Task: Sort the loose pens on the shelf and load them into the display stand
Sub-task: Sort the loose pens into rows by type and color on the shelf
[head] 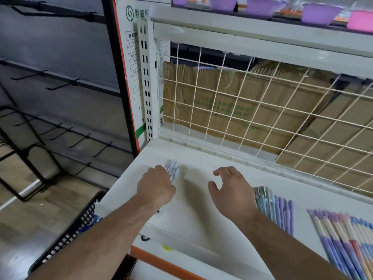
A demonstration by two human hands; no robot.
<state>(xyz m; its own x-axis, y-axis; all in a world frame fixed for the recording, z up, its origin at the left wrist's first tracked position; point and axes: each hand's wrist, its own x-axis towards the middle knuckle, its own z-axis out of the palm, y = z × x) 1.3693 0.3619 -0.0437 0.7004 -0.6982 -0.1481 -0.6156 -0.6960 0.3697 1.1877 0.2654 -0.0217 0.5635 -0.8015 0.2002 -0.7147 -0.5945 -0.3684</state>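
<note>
L hand [156,187] grips pens [172,170], tips past fingers, R hand [231,190] apart

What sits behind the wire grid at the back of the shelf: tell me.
Brown cardboard boxes with faint green print stand behind the wire grid. What they hold is covered.

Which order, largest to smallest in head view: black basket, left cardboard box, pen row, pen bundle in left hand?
1. left cardboard box
2. black basket, partly hidden by the arm
3. pen row by the right hand
4. pen bundle in the left hand, mostly hidden
</note>
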